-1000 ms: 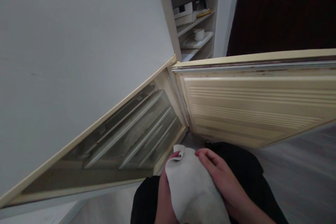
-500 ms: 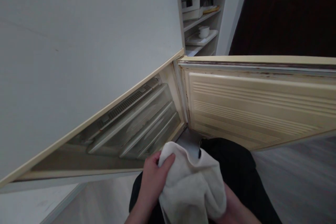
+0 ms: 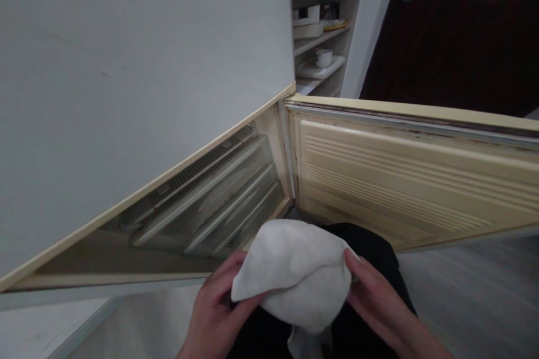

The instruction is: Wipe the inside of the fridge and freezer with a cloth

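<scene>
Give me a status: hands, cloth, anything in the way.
Left hand and right hand both grip the cloth. Cloth bunched between them. Door open ahead.

Holds a white cloth [image 3: 295,272] bunched between the left hand [image 3: 214,308] and the right hand [image 3: 374,300], pinching a corner with the left and pressing the right flat against its side, above dark-clothed legs [image 3: 373,241]. Faces an open cream door [image 3: 412,179] with a ribbed panel, hinged beside a low compartment [image 3: 219,202] of clear drawers. Takes in a shelf unit [image 3: 314,44] behind, with a white cup [image 3: 324,58] on one shelf
</scene>
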Motion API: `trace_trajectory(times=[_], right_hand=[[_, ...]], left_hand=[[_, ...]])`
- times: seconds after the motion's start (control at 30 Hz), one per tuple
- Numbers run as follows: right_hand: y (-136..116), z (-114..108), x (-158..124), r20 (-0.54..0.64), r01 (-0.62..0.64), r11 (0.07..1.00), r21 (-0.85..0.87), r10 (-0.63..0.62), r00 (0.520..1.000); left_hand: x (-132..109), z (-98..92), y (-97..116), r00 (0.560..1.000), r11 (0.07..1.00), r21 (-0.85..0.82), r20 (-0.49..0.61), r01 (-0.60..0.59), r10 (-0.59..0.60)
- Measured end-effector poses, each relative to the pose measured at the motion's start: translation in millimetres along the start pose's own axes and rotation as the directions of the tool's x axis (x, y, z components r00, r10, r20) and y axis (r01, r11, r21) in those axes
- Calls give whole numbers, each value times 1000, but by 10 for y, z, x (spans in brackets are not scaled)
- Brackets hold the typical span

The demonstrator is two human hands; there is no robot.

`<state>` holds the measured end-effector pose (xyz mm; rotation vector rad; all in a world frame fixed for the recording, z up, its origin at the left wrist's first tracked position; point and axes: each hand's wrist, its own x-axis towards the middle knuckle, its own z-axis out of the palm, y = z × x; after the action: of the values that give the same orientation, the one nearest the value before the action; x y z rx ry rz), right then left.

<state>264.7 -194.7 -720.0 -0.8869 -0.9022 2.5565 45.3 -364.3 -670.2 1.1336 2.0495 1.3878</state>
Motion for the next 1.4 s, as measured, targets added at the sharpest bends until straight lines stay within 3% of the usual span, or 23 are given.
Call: trace_trajectory(times=[0.07, 0.17, 0.23, 0.3, 0.4, 0.47, 0.53, 0.57, 0.67, 0.73, 0.83, 0.93, 1.0, 1.07, 1.1, 1.17, 1.23, 1.33, 1.4], right_hand=[[-82, 37, 13, 4, 21, 1000, -21, -21, 1000], [-139, 91, 46, -25, 43, 998, -39, -44, 999], [-151, 120, 64, -62, 16, 996, -91, -21, 998], [-158, 141, 74, -96, -4, 987, -159, -11, 995], [-159, 156, 78, -154, -25, 987, -160, 1, 988], [-137, 151, 84, -189, -51, 996, -78, 35, 981], [-95, 131, 98, -202, -68, 997, 26, 72, 977], [-71, 117, 107, -202, -71, 995, 64, 82, 976], [-31, 63, 129, -207, -39, 997, 72, 53, 977], [-55, 21, 130, -203, -1, 999, -32, -5, 979], [-149, -51, 110, -177, 61, 949, -310, -121, 977], [-255, -136, 87, -114, 153, 781, -606, -276, 954], [-329, -190, 84, -42, 255, 600, -758, -436, 899], [-423, -226, 105, 74, 326, 423, -845, -512, 856], [-479, -235, 127, 136, 342, 380, -860, -474, 870], [-596, -233, 194, 234, 340, 405, -849, -288, 929], [-700, -207, 281, 270, 307, 496, -812, -147, 952], [-777, -138, 401, 207, 281, 601, -748, -192, 959], [-752, -81, 453, 158, 266, 707, -655, -216, 964]], left_hand=[[-45, -26, 27, 996, 999, 39, -87, -6, 9], [-68, 9, 26, 951, 972, -101, -208, 213, -230], [-56, 36, 19, 875, 863, -333, -174, 380, -452], [-46, 38, 11, 803, 703, -543, -86, 459, -590], [-80, 31, -40, 731, 501, -761, -53, 411, -680], [-144, 84, -111, 637, 379, -857, -79, 349, -767], [-226, 205, -185, 551, 281, -889, -39, 361, -833], [-266, 279, -213, 552, 254, -879, 13, 404, -834], [-353, 446, -234, 641, 339, -801, 71, 494, -764], [-380, 445, -230, 674, 435, -733, 42, 522, -738], [-414, 288, -298, 717, 566, -602, 15, 562, -696], [-481, 88, -453, 749, 609, -486, 160, 627, -643], [-519, -7, -533, 764, 719, -258, 231, 645, -603], [-519, -64, -550, 797, 832, 17, 278, 554, -536], [-499, -82, -536, 816, 872, 92, 317, 481, -483], [-423, -109, -482, 849, 936, 92, 399, 340, -348], [-321, -130, -426, 891, 969, 46, 385, 242, -241], [-201, -149, -383, 946, 966, 11, 199, 258, -255], [-171, -146, -381, 930, 929, -45, 25, 368, -367]])
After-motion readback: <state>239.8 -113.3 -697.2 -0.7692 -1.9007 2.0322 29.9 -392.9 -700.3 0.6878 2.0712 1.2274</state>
